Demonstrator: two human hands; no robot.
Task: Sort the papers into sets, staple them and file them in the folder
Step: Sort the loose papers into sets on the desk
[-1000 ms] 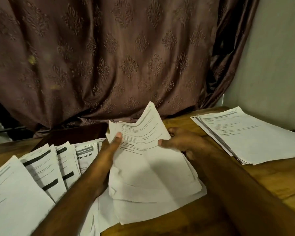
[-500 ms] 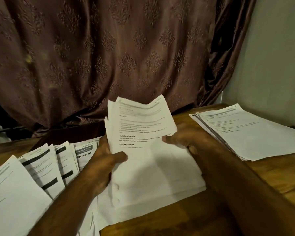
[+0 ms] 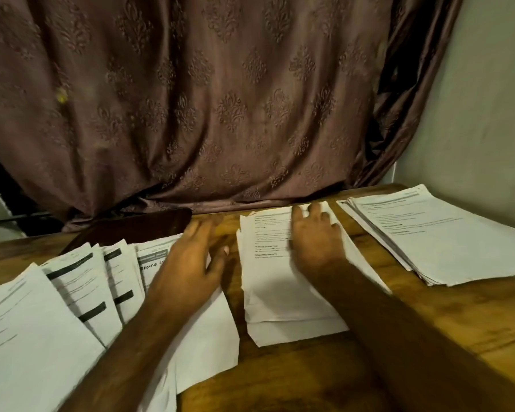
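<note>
Hands flatten a small set of papers on a wooden table.

Fingers [image 3: 312, 211] of the right hand [image 3: 315, 239] lie straight and slightly spread, pressing on the middle paper stack [image 3: 280, 292], which sits between the table's centre and its far edge. The left hand [image 3: 194, 263] hovers or rests beside it, fingers straight and apart, holding nothing, over a sheet [image 3: 208, 337] at the edge of the fanned papers [image 3: 81, 281] spread toward the table's left edge. A second ago both hands held this bundle up off the table [image 3: 309, 376]; now it is laid down, so one set seems gathered. A thicker pile [image 3: 440, 245] lies near the right edge. A dark flat object, maybe the folder [image 3: 131, 227], sits at the far edge. No stapler is visible.
</note>
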